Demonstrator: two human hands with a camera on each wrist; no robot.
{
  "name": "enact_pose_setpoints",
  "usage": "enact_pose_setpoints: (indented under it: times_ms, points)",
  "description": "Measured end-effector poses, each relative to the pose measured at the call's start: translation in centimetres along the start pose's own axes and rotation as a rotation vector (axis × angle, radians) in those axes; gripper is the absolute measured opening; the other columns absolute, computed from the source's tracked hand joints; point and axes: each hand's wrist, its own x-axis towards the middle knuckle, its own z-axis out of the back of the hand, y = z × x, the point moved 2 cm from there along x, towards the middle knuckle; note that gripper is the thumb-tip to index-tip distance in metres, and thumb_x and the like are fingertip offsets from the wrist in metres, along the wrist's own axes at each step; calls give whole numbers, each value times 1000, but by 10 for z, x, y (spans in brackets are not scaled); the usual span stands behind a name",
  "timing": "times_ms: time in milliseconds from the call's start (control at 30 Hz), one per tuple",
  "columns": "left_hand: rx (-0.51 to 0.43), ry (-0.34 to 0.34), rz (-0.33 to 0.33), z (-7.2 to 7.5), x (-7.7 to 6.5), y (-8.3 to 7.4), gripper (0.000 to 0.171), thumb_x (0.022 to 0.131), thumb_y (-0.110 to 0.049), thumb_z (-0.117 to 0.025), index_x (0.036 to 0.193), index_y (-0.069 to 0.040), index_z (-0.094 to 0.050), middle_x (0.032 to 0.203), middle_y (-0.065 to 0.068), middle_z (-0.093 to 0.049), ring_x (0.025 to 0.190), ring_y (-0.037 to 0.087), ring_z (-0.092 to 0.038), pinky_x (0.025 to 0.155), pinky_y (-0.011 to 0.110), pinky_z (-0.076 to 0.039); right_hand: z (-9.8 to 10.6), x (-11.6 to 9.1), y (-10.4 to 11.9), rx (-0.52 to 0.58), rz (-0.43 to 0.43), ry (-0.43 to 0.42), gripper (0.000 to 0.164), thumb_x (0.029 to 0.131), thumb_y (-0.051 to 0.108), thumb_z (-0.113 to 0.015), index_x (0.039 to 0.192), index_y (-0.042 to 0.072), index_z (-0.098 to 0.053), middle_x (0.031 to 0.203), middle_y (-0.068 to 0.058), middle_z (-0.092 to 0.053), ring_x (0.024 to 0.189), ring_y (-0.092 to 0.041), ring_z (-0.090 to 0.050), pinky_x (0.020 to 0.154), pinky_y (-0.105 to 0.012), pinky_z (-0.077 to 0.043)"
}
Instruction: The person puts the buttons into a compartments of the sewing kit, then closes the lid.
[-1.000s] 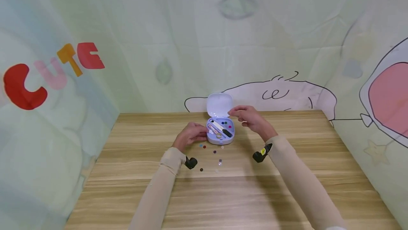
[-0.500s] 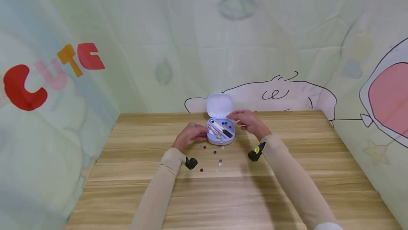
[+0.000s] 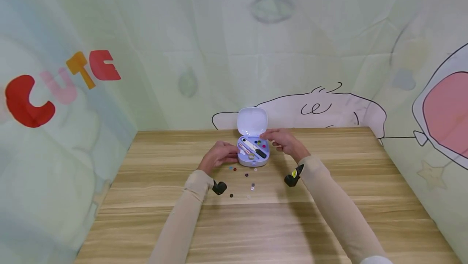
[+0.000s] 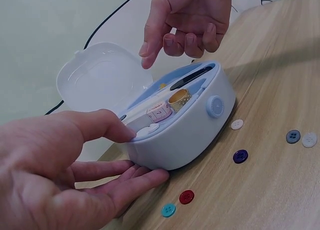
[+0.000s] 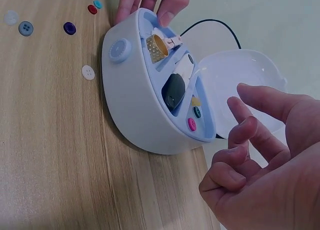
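Note:
A white-and-lilac sewing kit box stands on the table with its lid raised. My left hand holds its left side, thumb on the rim and fingers low against the wall in the left wrist view. Over the back right compartment hovers my right hand, thumb and forefinger apart, nothing between them. Under it lie a yellow button, a green button and a pink button. Other compartments hold a black-handled tool, a gold thimble and a tape measure.
Several loose buttons lie on the wooden table before the box, among them a red button, a turquoise button and a dark purple button. A printed cloth wall rises behind the table.
My right hand has come down and slightly left, from beside the lid to over the compartment. A yellow button now shows inside the box. My left hand has stayed put.

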Motion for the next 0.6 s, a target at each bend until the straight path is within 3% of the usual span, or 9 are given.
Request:
enact_pose_setpoints:
  times_ms: [267, 600]
  points:
    - [-7, 3, -7, -1, -1, 0, 41, 98, 1, -67, 134, 16, -55, 121, 30, -67, 99, 29, -71, 91, 40, -63, 1, -2, 0, -27, 21, 18, 42, 95, 34, -77, 130, 12, -69, 121, -13, -52, 97, -29, -46, 58, -25, -32]
    - [-11, 6, 1, -1, -1, 0, 41, 98, 0, -67, 134, 15, -55, 121, 29, -67, 100, 29, -71, 92, 40, -63, -2, -16, 5, -68, 85, 35, 38, 92, 33, -81, 125, 14, -72, 108, -4, -59, 91, -26, -48, 55, -24, -32]
